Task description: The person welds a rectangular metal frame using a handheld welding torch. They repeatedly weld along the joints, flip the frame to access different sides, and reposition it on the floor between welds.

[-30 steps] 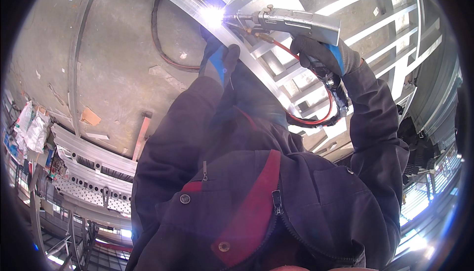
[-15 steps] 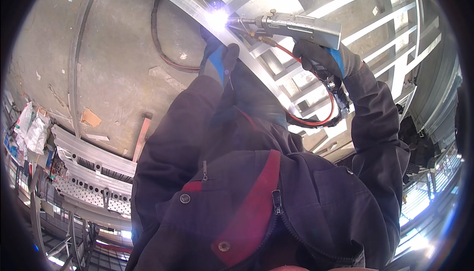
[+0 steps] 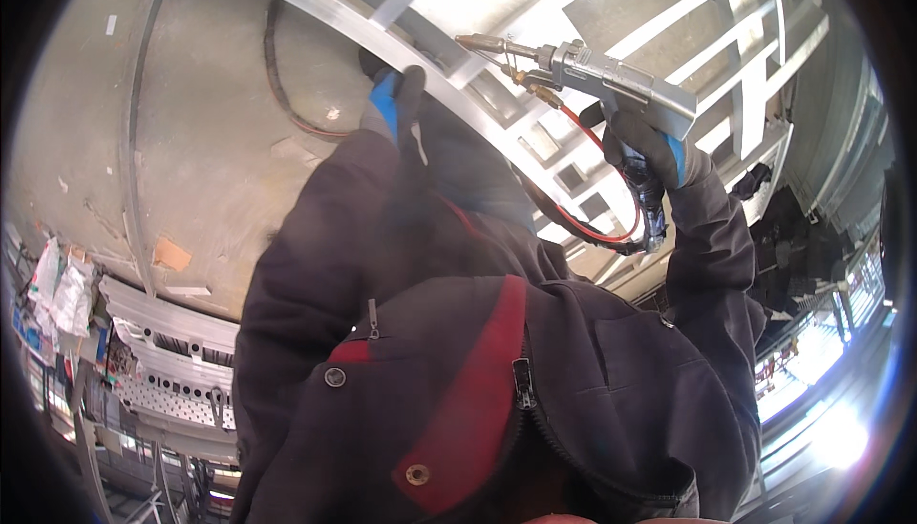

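My gloved right hand [image 3: 645, 147] is closed round the black-wrapped grip of a silver welding gun [image 3: 611, 83]. The gun points left, its copper-coloured nozzle [image 3: 475, 43] just to the right of a long bar of a pale metal frame [image 3: 330, 10]. No arc glows at the tip. A red hose [image 3: 585, 129] runs from the gun's underside and loops down past the grip. My left hand [image 3: 394, 104], in a grey-and-blue glove, is at the near edge of that bar, its thumb up against it. The left fingertips are partly hidden.
Crossbars [image 3: 683, 32] of the frame spread to the right over the concrete floor [image 3: 205, 75]. A dark cable [image 3: 275, 65] curves on the floor at left. Perforated metal profiles [image 3: 172, 385] are stacked at lower left beside white bags [image 3: 72, 285].
The bright welding arc at the nozzle has gone out. The gun has drawn off the bar to the right. The whole view has shifted slightly; my left hand stays by the bar.
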`<state>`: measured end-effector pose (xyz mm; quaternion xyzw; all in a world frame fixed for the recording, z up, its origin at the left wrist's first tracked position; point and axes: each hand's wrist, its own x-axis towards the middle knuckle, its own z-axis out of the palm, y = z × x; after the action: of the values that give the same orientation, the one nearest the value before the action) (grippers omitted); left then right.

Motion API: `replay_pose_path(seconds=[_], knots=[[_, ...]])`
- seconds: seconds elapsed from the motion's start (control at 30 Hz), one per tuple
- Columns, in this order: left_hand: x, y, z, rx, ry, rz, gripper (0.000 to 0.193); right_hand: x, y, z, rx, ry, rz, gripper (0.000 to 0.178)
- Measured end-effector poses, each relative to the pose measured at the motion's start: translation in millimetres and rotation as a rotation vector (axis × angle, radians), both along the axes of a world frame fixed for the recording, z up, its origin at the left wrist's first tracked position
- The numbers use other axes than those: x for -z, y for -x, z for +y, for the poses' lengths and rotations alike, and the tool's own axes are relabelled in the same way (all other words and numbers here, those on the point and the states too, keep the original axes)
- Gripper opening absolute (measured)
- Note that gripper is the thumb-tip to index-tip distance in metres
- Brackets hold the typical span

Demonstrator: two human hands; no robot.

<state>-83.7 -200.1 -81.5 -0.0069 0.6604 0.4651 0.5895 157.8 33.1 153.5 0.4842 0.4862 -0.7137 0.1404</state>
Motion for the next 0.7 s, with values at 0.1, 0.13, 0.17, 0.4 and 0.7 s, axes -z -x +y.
replay_pose_path(seconds=[0.1, 0.13, 0.17, 0.4, 0.7], knots=[[-7, 16, 2, 0.111, 0.008, -0.199, 0.046, -23, -24, -23, 0.119, 0.004, -0.072, 0.027], [-8, 20, 2, 0.161, 0.035, -0.219, 0.047, -29, -30, -29, 0.086, -0.019, -0.079, 0.027], [-8, 14, 3, 0.118, 0.087, -0.155, 0.046, -35, -36, -32, 0.053, -0.043, -0.084, 0.028], [9, -50, -19, -0.245, -0.161, -0.047, 0.034, -8, -42, -29, -0.174, -0.129, 0.031, 0.028], [-6, -127, -56, 0.039, -0.015, -0.158, 0.041, 41, -32, -22, -0.223, -0.169, 0.119, 0.031]])
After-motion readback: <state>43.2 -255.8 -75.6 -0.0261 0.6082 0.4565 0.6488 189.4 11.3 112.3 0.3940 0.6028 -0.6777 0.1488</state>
